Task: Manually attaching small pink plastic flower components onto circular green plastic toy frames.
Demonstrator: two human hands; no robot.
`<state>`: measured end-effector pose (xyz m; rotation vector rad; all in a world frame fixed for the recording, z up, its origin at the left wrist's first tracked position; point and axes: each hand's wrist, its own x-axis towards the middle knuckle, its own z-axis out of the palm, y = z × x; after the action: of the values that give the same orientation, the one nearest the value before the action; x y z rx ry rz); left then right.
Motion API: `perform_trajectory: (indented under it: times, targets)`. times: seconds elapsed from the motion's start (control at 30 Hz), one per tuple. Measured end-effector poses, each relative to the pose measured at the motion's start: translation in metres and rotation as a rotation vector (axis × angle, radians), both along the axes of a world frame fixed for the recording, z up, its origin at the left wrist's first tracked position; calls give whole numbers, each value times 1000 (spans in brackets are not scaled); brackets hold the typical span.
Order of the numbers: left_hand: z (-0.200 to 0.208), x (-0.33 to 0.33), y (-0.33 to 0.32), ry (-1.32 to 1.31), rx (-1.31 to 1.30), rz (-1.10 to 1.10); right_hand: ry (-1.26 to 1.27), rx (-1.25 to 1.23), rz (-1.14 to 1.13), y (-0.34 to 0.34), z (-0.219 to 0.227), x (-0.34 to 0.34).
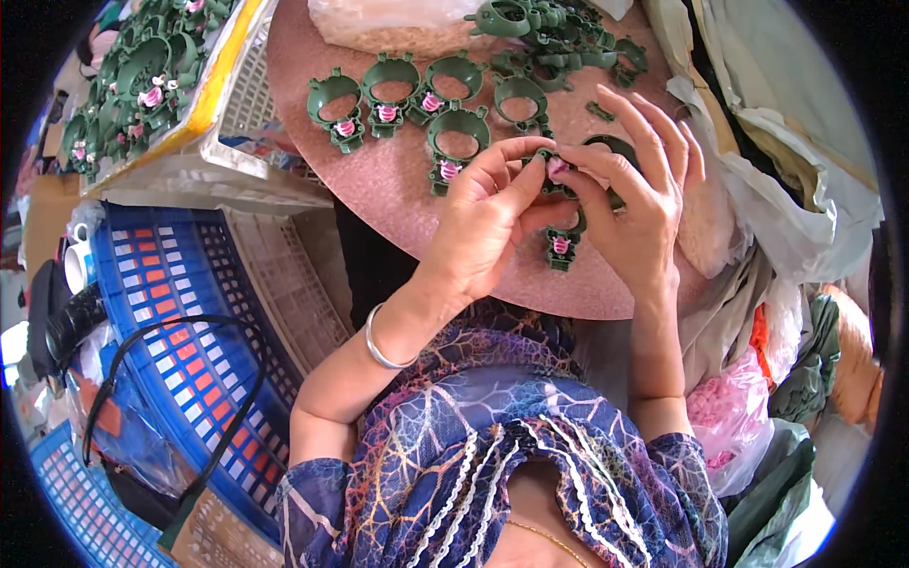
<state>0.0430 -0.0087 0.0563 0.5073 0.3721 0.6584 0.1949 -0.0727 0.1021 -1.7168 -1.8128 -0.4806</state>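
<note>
Pinches narrow, left hand (485, 216) holding green piece (551, 186), right hand (636, 194) pink piece (557, 168)

Smooth, faintly glossy plastic ring pieces (390, 68), matt tabletop (388, 194), shiny metal bangle (370, 333), thin cloth blouse (417, 454), plastic basket (156, 218)

Nothing legible in view

We can read no text, label, number or sign here: none on the green ring-shaped plastic pieces (390, 68) or the pink desk (398, 194), none on the blue plastic basket (121, 298) or the white crate (237, 168), none on the clear plastic bag (729, 417).
</note>
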Motion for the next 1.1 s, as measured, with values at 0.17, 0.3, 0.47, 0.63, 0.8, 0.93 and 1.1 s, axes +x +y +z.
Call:
perform_trajectory:
  times: [0.17, 0.3, 0.47, 0.63, 0.8, 0.93, 1.1]
  targets:
    - [2, 3, -8, 9, 11, 118, -70, 52, -152, -3, -3, -14]
    - [-2, 5, -12, 4, 87, 204, 49, 34, -177, -4, -2, -22]
    - [-4, 7, -14, -63, 100, 215, 107, -43, -193, -5, 8, -24]
    - [-2, 6, -19, 30, 142, 200, 118, -207, -174, -7, 15, -18]
    - [-9, 7, -18, -62, 5, 227, 201, 37, -243, -1, 5, -28]
    - [-7, 8, -16, -77, -50, 214, 597, 30, -192, -1, 3, -25]
    - [-3, 15, -21, 0, 17, 207, 747, -65, -165, 0, -3, -24]
